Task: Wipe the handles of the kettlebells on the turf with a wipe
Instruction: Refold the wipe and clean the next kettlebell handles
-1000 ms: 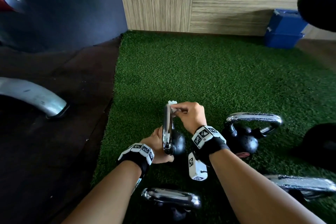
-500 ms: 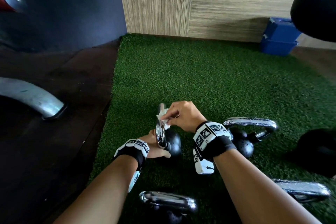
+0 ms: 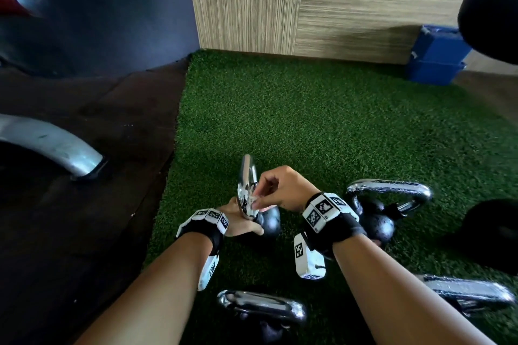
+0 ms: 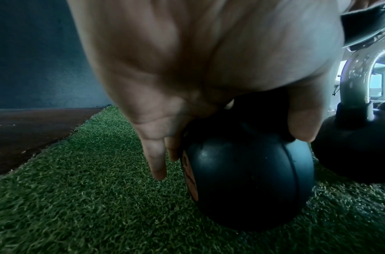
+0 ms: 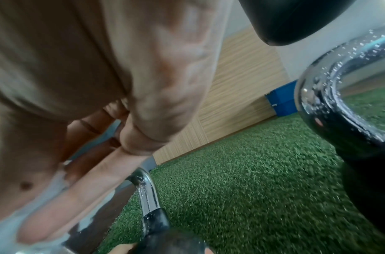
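Presently the right hand (image 3: 283,189) pinches a white wipe (image 3: 253,200) against the chrome handle (image 3: 246,185) of a small black kettlebell (image 3: 269,223) standing near the turf's (image 3: 322,126) left edge. The left hand (image 3: 238,218) grips the kettlebell's body, fingers curled round it. Three more kettlebells stand nearby on the turf.

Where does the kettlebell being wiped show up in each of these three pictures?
Head: kettlebell being wiped lower centre, between both wrists.
Left wrist: its black ball fills the lower middle, under the left hand.
Right wrist: its chrome handle at bottom centre.
Shared landmark: green turf.
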A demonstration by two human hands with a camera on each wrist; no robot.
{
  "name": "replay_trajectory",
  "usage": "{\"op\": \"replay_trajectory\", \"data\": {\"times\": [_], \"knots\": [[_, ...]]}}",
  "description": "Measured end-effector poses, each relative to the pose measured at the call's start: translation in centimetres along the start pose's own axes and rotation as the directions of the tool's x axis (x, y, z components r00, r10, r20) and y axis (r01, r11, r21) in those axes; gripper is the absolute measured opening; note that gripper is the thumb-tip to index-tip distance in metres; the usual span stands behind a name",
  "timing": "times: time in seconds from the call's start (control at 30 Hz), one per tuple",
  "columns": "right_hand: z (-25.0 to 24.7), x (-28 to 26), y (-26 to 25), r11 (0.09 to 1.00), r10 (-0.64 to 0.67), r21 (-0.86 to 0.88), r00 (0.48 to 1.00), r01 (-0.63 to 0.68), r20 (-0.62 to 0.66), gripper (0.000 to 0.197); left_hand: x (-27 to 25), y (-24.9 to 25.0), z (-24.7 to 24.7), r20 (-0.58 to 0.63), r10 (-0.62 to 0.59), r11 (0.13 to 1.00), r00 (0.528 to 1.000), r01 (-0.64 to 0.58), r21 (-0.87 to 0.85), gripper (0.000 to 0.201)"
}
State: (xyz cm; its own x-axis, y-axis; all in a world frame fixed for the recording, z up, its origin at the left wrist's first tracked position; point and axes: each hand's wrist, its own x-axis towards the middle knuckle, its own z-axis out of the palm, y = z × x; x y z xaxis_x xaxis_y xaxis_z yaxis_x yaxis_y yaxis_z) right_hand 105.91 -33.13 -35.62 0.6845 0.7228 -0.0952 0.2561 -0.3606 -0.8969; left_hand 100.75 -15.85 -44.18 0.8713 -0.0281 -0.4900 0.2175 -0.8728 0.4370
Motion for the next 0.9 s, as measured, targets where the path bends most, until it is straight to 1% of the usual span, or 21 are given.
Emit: {"op": "replay_trajectory", "data": {"times": [0.07, 0.1, 0.17, 0.23, 0.33, 0.4, 0.5, 0.53, 0.6, 0.63, 0.7, 0.8, 0.9], "knots": [[-0.1, 0.0, 0.5, 0.998, 0.022, 0.054, 1.0, -0.021, -0.009, 0.022, 0.0, 0.2, 0.0, -0.017, 0.01, 1.0, 1.0, -0.009, 0.004, 0.089], [-0.1, 0.1, 0.7, 0.997, 0.034, 0.069, 0.999, -0.034, 0.0, 0.023, -0.1, 0.3, 0.0, -0.013, 0.02, 1.0, 1.0, -0.02, 0.017, 0.083], [0.1, 0.1, 1.4, 0.995, 0.058, 0.08, 0.998, -0.06, 0.03, 0.025, -0.2, 0.4, 0.1, 0.018, 0.041, 0.998, 0.999, -0.042, 0.054, 0.064], [0.8, -0.1, 2.3, 0.994, 0.089, 0.064, 0.995, -0.092, 0.052, 0.03, -0.5, 0.5, 0.4, 0.052, 0.042, 0.995, 0.998, -0.047, 0.091, 0.053], [1.6, -0.2, 3.1, 0.992, 0.123, -0.007, 0.991, -0.122, 0.044, 0.033, -1.1, 0.4, 0.3, 0.065, 0.056, 0.994, 0.996, -0.062, 0.085, 0.058], [1.7, -0.2, 3.3, 0.99, 0.14, -0.01, 0.99, -0.14, 0.033, 0.032, -1.3, 0.5, 0.1, 0.07, 0.059, 0.996, 0.996, -0.064, 0.069, 0.06], [1.6, -0.2, 3.6, 0.985, 0.172, -0.002, 0.985, -0.172, -0.005, 0.038, -1.3, 0.6, 0.1, 0.062, 0.105, 0.993, 0.993, -0.108, 0.054, 0.075], [1.6, -0.2, 3.9, 0.983, 0.182, -0.009, 0.983, -0.182, -0.014, 0.037, -1.2, 0.6, 0.1, 0.06, 0.113, 0.993, 0.992, -0.115, 0.04, 0.082], [1.6, -0.3, 4.5, 0.978, 0.206, -0.017, 0.978, -0.206, 0.017, 0.027, -0.9, 0.4, 0.2, 0.057, 0.12, 0.992, 0.991, -0.122, 0.028, 0.089], [1.7, -0.4, 4.7, 0.975, 0.223, -0.019, 0.974, -0.223, 0.044, 0.022, -0.8, 0.4, 0.2, 0.061, 0.127, 0.991, 0.99, -0.129, 0.029, 0.087], [1.9, -0.4, 4.9, 0.969, 0.246, -0.037, 0.966, -0.244, 0.077, 0.022, -0.6, 0.3, 0.3, 0.071, 0.122, 0.991, 0.99, -0.125, 0.039, 0.081], [1.6, -0.2, 4.3, 0.974, 0.226, -0.047, 0.968, -0.222, 0.113, 0.028, -0.5, 0.1, 0.4, 0.053, 0.075, 0.995, 0.996, -0.079, 0.065, 0.086], [1.3, 0.0, 3.8, 0.974, 0.227, -0.013, 0.961, -0.227, 0.158, 0.033, -0.6, 0.3, 0.3, 0.057, 0.079, 0.986, 0.995, -0.087, 0.146, 0.072]]}}
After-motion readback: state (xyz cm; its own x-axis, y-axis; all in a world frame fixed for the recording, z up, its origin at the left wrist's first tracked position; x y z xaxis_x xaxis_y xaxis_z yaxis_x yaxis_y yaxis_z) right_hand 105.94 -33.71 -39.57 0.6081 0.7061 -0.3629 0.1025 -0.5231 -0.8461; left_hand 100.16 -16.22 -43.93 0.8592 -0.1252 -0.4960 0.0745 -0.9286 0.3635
